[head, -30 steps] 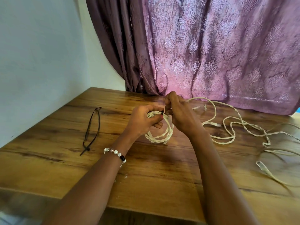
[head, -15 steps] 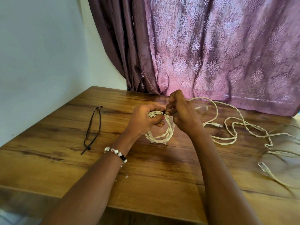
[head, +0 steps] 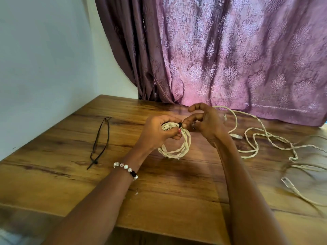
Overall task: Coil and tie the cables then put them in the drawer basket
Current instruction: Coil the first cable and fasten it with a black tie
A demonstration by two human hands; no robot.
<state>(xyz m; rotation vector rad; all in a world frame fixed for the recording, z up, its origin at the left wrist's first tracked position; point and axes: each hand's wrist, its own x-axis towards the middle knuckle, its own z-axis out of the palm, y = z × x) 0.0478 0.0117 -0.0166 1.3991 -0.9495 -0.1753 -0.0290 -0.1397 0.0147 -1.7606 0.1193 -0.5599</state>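
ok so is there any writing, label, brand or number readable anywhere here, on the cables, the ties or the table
None can be read.
Coiled cable: no print visible on its pale jacket.
Loose cables: plugs too small and blurred to show any marking.
Black zip ties: plain.
Table and curtain: only wood grain and a woven pattern, no text.
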